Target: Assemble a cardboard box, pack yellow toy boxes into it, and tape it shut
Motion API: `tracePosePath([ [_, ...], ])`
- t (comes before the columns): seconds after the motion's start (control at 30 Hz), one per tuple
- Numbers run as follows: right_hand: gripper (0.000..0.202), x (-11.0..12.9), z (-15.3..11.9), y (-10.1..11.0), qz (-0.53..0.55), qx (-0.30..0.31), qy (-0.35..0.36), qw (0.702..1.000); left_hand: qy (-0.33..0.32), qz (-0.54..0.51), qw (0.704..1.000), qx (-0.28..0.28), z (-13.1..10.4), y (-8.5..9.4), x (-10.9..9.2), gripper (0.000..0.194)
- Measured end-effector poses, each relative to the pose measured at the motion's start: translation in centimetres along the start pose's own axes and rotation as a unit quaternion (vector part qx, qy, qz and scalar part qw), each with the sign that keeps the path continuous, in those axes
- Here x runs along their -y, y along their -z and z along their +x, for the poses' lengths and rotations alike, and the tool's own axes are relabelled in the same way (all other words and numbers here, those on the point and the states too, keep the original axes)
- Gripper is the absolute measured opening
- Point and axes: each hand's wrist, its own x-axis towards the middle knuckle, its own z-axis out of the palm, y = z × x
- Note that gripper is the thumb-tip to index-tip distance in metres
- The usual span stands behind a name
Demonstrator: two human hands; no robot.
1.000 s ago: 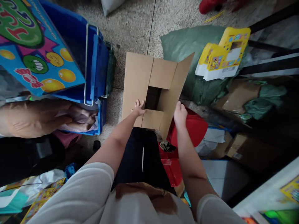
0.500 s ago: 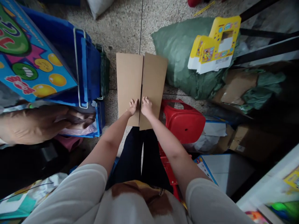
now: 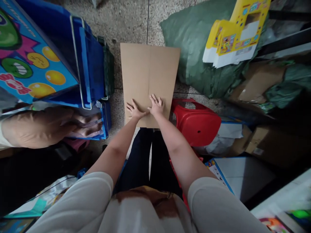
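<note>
A brown cardboard box [image 3: 150, 71] stands on the floor in front of my legs, its two top flaps lying flat and meeting along a middle seam. My left hand [image 3: 135, 110] rests on the near part of the left flap, fingers spread. On the near part of the right flap lies my right hand [image 3: 156, 106], also with its fingers apart. The thumbs point toward each other near the seam. Neither hand holds anything.
Blue crates [image 3: 91, 64] and a colourful candy carton [image 3: 36, 64] are on the left, with another person's feet [image 3: 89, 124] below. To the right are a red stool [image 3: 199, 126], a green sack [image 3: 194, 48] and yellow printed cartons [image 3: 239, 35] on it.
The two flaps have come down flat, and the gap between them has closed. Both my hands have spread their fingers and moved a little apart. The camera view has shifted slightly.
</note>
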Motion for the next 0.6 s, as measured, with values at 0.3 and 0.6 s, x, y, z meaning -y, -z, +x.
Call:
tracePosePath([
  [0.3, 0.094, -2.6, -1.3, 1.4, -0.044, -0.012, -0.029, 0.999, -0.019, -0.015, 1.0, -0.005, 0.1, 0.1, 2.5, 0.164],
  [0.6, 0.101, -3.5, 0.3, 2.3, -0.032, 0.011, -0.045, 0.998, 0.066, -0.111, 0.991, 0.023, 0.5, 2.2, 10.6, 0.147],
])
